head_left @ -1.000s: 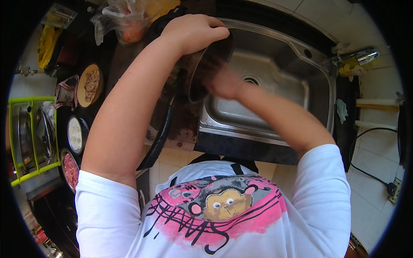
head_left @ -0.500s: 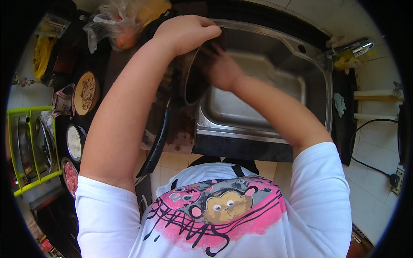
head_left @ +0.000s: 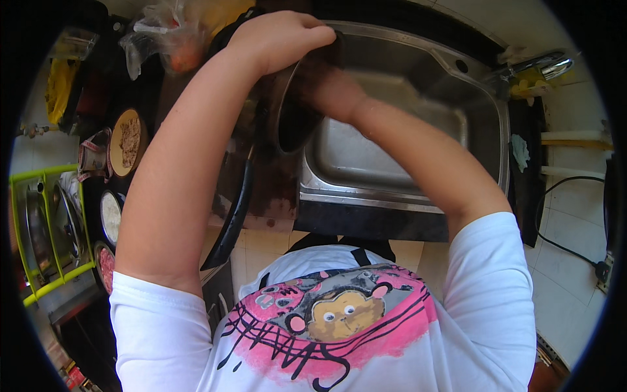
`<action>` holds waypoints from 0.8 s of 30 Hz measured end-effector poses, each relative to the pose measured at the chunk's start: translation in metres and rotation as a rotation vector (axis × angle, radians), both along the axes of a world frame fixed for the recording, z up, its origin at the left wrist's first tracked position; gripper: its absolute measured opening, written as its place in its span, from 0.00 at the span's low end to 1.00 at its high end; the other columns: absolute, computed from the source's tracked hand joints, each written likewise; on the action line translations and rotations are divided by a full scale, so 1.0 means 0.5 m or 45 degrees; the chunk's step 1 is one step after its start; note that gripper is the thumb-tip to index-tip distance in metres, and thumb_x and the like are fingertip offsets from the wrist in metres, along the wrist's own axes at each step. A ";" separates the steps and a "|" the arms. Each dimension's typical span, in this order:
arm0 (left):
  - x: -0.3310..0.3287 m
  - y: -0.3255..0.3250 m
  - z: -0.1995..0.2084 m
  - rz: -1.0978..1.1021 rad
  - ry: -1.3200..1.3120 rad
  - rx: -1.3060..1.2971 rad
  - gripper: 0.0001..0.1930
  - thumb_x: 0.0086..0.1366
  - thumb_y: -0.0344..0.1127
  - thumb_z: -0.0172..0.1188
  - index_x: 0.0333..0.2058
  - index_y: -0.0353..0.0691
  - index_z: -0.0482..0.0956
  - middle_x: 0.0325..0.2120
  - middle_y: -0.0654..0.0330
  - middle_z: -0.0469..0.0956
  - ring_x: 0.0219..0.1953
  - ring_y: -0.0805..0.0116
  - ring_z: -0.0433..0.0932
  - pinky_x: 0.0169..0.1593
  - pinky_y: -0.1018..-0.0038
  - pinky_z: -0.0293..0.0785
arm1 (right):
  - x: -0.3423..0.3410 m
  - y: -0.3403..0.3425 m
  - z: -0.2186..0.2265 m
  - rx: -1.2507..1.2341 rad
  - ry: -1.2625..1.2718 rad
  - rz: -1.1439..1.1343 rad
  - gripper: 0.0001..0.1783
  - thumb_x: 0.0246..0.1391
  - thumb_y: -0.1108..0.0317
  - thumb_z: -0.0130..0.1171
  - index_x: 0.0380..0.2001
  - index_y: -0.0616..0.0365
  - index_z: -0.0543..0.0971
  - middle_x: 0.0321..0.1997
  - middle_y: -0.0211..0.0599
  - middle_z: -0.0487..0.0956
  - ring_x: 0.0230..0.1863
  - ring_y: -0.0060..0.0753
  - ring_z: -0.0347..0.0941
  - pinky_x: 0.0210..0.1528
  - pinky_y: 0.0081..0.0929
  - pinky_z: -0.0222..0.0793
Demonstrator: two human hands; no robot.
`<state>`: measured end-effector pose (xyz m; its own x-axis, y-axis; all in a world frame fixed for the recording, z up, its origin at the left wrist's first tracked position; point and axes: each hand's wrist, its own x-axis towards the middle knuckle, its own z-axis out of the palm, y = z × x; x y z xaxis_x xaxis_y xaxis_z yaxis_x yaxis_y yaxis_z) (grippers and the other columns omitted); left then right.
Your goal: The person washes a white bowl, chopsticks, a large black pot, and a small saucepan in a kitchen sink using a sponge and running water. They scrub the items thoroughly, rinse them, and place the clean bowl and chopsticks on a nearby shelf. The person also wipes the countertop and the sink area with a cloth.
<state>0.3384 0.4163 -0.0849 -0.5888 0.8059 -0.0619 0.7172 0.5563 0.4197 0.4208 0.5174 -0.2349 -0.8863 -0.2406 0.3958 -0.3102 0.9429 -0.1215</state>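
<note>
A dark frying pan (head_left: 292, 127) is tipped up on its side over the left edge of the metal sink (head_left: 392, 140). Its long black handle (head_left: 236, 212) points down toward my body. My left hand (head_left: 282, 40) is closed over the pan's far rim, thumb toward the sink. Inside the pan's hollow is my right hand (head_left: 330, 91), against or close to its inner surface. Motion blur and shadow hide the right fingers, so I cannot make out whether they hold anything.
A faucet (head_left: 554, 66) stands at the sink's far right. To the left are a bowl of brown crumbly food (head_left: 129, 142), a bowl of white food (head_left: 112, 217), a dish of pink minced meat (head_left: 104, 264) and a green rack (head_left: 55, 235). Plastic bags (head_left: 171, 36) lie at the far left.
My right hand has shifted a little left, deeper into the pan, and stays blurred. The left hand keeps its hold on the rim. The whole view has shifted slightly.
</note>
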 end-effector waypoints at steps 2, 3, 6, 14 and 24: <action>-0.001 -0.003 -0.005 0.000 0.012 0.018 0.23 0.53 0.52 0.49 0.44 0.47 0.77 0.41 0.56 0.77 0.45 0.60 0.74 0.51 0.72 0.65 | -0.011 0.017 0.018 0.073 0.110 0.047 0.19 0.46 0.64 0.52 0.44 0.50 0.73 0.53 0.36 0.68 0.56 0.41 0.61 0.59 0.34 0.56; 0.008 -0.003 0.009 -0.014 0.001 -0.019 0.23 0.53 0.52 0.48 0.42 0.46 0.78 0.41 0.54 0.77 0.45 0.58 0.74 0.50 0.70 0.65 | -0.016 0.028 0.026 0.155 0.183 0.086 0.18 0.45 0.64 0.53 0.43 0.50 0.74 0.52 0.36 0.69 0.55 0.41 0.62 0.57 0.33 0.58; 0.037 0.001 0.070 -0.046 -0.040 -0.096 0.24 0.52 0.53 0.46 0.39 0.44 0.78 0.40 0.51 0.76 0.44 0.54 0.73 0.49 0.67 0.67 | -0.018 0.031 0.043 0.307 0.096 0.096 0.18 0.47 0.66 0.51 0.44 0.51 0.74 0.51 0.36 0.70 0.56 0.38 0.62 0.58 0.32 0.58; 0.011 0.014 0.042 0.034 -0.028 -0.128 0.25 0.52 0.53 0.47 0.40 0.42 0.78 0.40 0.51 0.76 0.45 0.54 0.73 0.49 0.67 0.67 | 0.017 -0.050 -0.017 -0.302 -0.321 0.059 0.18 0.48 0.69 0.48 0.44 0.45 0.75 0.45 0.35 0.74 0.47 0.38 0.70 0.48 0.34 0.67; 0.020 0.012 0.044 0.003 -0.039 -0.091 0.24 0.53 0.53 0.47 0.42 0.44 0.77 0.40 0.52 0.76 0.46 0.56 0.73 0.50 0.69 0.66 | 0.049 -0.042 -0.052 -0.320 -0.162 0.219 0.18 0.44 0.71 0.51 0.41 0.47 0.75 0.43 0.40 0.74 0.45 0.46 0.70 0.49 0.36 0.66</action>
